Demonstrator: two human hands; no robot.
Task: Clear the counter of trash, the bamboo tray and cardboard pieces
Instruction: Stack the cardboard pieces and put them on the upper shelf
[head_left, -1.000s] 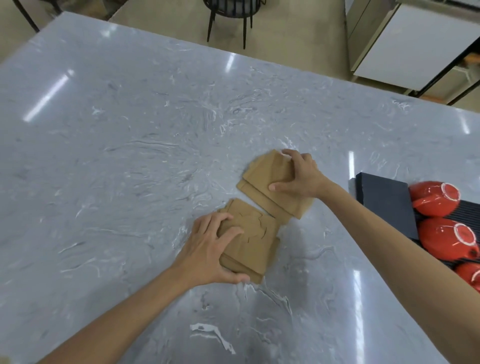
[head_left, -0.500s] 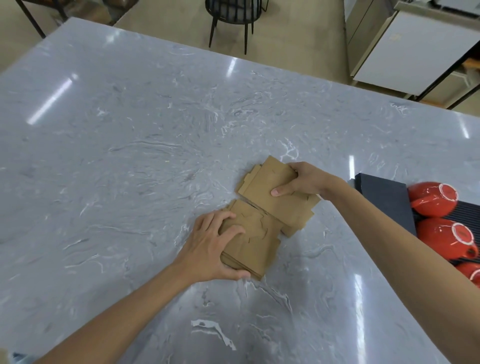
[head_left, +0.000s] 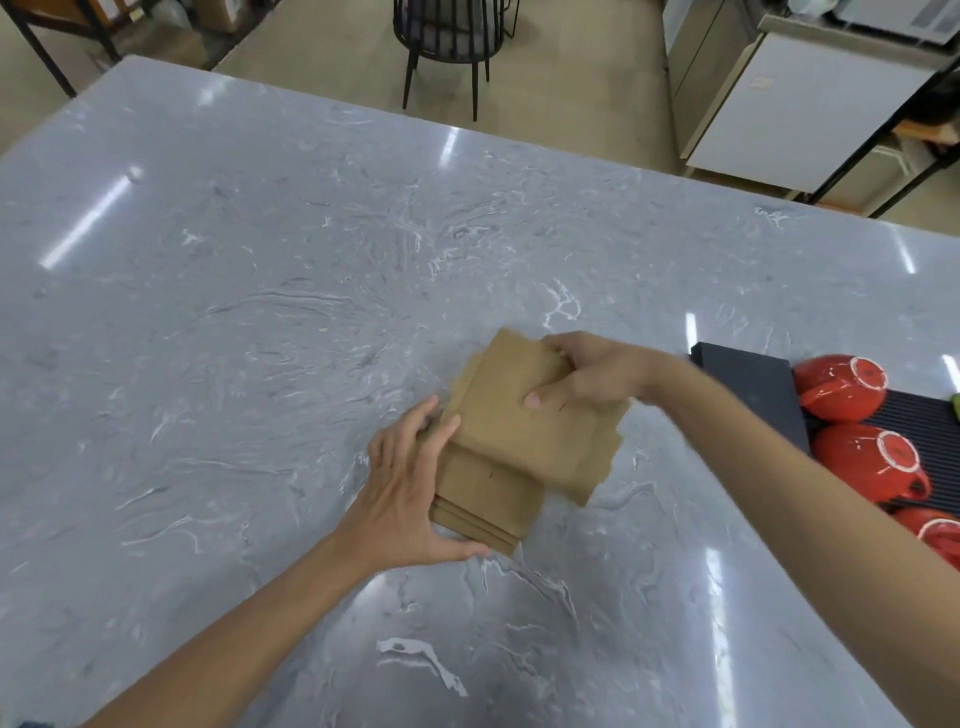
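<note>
Head view looks down on a grey marbled surface (head_left: 218, 322), glossy, with streaks of ceiling light reflected across it. At far upper left a dark metal table leg (head_left: 39, 49) stands on the beige floor (head_left: 332, 47). Past the far edge of the surface a black wire chair (head_left: 447, 36) stands on that floor.

Near the middle, the left hand (head_left: 402, 493) presses against the left side of the lower stack of cardboard pieces (head_left: 485, 499), fingers on its top edge and thumb under its near corner; its grip is closed on that stack, which lies flat on the surface. The upper stack of cardboard pieces (head_left: 524, 431) overlaps the lower stack's far right part. The right hand (head_left: 587, 376) clasps this upper stack at its far right corner, thumb on top and fingers curled around the edge; motion blurs it.

Right of the hands a dark grey slab (head_left: 743, 384) lies on the surface, and beside it a black ribbed mat (head_left: 935, 447) carries red cups (head_left: 867, 462) turned upside down. Upper right, a white cabinet (head_left: 800, 109) stands in a black frame.
</note>
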